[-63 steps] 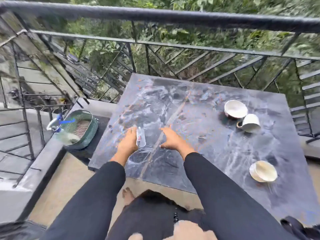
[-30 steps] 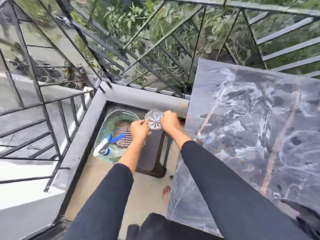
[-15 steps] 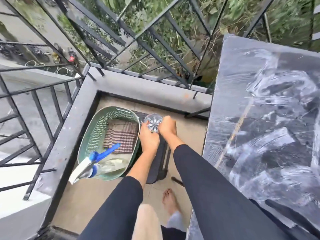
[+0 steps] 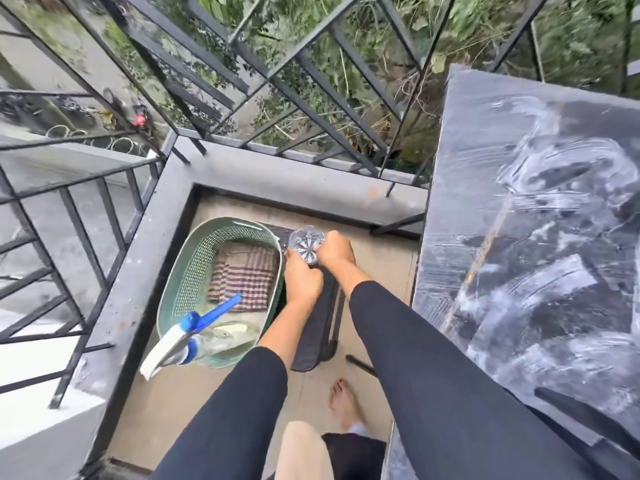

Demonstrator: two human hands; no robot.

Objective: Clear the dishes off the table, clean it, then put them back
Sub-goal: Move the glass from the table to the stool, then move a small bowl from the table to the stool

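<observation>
Glass (image 4: 306, 249): clear, colourless, seen from straight above, mouth up. The rim is round. A cut star pattern radiates across the base, with bright facets against a darker centre. I cannot tell whether it holds anything.

Position: the glass is off the surface (image 4: 536, 237), out past its left edge and just right of the green basket (image 4: 194, 271). It is above the far end of a dark low stand (image 4: 318, 323). Whether its base touches the stand cannot be told from this angle.

Left hand (image 4: 303, 280): fingers curled round the near left side of the glass, grasping it. Right hand (image 4: 336, 251): fingers curled round the right side, also grasping it. Both arms are in black sleeves pushed back from the wrists.

Surface: dark marbled top, streaked with pale, whitish smears across the visible part.

Basket: oval with perforated walls, on the balcony floor (image 4: 156, 393) in the corner of the railing (image 4: 311, 81). Inside it are a folded brown-and-white checked cloth (image 4: 244, 282) and a clear spray bottle (image 4: 194, 336) with a blue and white trigger head. The head overhangs the near rim.

A bare foot (image 4: 343, 407) is on the floor, near the stand.
</observation>
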